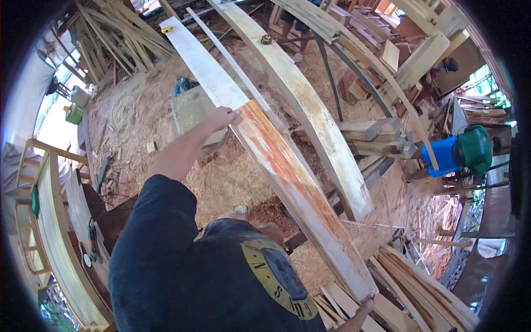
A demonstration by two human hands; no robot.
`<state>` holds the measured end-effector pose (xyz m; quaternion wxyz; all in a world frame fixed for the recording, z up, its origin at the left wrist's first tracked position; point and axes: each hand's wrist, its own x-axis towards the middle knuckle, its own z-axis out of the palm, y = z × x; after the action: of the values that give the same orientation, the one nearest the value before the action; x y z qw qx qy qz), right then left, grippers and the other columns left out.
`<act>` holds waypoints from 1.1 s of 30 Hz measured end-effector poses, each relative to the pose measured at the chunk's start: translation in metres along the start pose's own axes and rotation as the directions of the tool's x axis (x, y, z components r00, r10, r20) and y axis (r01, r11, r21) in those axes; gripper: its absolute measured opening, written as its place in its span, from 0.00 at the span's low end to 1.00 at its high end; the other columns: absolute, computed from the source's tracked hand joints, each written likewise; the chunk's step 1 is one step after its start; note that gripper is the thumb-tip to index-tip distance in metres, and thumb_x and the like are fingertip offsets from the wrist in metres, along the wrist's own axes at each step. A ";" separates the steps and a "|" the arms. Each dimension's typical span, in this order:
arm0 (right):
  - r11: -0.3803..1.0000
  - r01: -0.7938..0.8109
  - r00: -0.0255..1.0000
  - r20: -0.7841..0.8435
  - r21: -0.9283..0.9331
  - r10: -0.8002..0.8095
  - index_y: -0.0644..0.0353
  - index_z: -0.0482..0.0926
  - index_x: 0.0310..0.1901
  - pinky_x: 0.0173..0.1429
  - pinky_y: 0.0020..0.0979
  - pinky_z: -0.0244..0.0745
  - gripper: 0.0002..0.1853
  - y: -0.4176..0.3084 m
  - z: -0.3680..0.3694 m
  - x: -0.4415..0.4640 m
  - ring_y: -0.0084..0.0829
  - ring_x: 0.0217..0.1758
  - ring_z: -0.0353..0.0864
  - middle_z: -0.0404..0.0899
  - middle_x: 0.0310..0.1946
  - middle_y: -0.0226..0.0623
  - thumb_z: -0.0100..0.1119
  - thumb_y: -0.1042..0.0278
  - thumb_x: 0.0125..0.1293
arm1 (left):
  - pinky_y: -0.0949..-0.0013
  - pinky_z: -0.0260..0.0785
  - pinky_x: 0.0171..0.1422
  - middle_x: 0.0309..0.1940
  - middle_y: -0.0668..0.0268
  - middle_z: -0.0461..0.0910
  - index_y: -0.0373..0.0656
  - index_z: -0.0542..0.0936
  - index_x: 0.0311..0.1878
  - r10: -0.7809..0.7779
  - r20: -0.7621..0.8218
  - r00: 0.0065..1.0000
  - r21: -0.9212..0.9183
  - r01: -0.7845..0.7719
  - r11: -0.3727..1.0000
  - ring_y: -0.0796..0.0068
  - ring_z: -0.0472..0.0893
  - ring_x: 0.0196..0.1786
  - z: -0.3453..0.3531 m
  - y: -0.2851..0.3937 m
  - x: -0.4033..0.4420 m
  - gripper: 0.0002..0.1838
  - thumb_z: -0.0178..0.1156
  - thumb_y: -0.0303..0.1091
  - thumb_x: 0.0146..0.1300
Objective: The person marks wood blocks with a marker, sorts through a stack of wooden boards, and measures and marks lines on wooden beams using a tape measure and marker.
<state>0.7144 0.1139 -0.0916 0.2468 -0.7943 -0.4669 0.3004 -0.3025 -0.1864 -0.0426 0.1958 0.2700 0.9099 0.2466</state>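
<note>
A long wooden board (296, 185) with reddish-brown streaks slants across the middle of the view, from upper left to lower right. My left hand (222, 118) is closed on the corner of its far end, the arm stretched out. At its near end, low on the right, my right hand (362, 312) grips the edge; part of that hand is hidden by the board. Beyond the far end lies a pale, whitish board (202, 61), which the streaked one seems to overlap. A yellow tape measure (167, 29) sits on the pale board's tip.
A thick curved beam (310, 99) runs alongside on the right, with a dark tape measure (266, 40) on it. Stacked planks (426, 288) lie at lower right. A person in a green shirt (474, 152) bends at the right. Sawdust (133, 122) covers the ground.
</note>
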 end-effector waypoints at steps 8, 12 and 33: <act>0.975 0.088 0.995 -0.029 -0.206 -0.095 0.66 0.83 0.47 0.37 0.42 0.76 0.26 -0.012 0.005 -0.006 0.33 0.31 0.79 0.82 0.31 0.36 0.58 0.45 0.73 | 0.53 0.75 0.57 0.45 0.47 0.86 0.38 0.86 0.50 -0.026 -0.088 0.996 -0.071 0.020 0.997 0.48 0.85 0.50 0.009 -0.005 -0.009 0.34 0.53 0.64 0.69; 0.926 0.010 0.999 -0.032 -0.377 -0.024 0.67 0.85 0.44 0.40 0.43 0.79 0.24 0.037 0.002 0.035 0.37 0.32 0.82 0.84 0.31 0.39 0.58 0.47 0.72 | 0.52 0.75 0.57 0.45 0.47 0.86 0.38 0.86 0.50 -0.027 -0.076 0.997 -0.032 0.025 0.999 0.47 0.85 0.50 0.005 -0.003 -0.009 0.35 0.52 0.65 0.69; 0.899 -0.114 0.665 -0.705 -0.423 -0.247 0.62 0.85 0.41 0.44 0.46 0.81 0.20 -0.124 0.118 -0.277 0.45 0.38 0.87 0.87 0.35 0.44 0.64 0.49 0.65 | 0.50 0.50 0.83 0.81 0.49 0.47 0.44 0.62 0.76 0.225 -0.232 0.946 0.321 -0.144 0.936 0.40 0.52 0.80 -0.105 0.083 0.328 0.41 0.61 0.49 0.62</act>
<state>0.4509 -0.0644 -0.0223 0.2441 -0.8626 -0.4089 -0.1708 -0.5764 0.0312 0.0149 0.0051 0.3460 0.9250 0.1570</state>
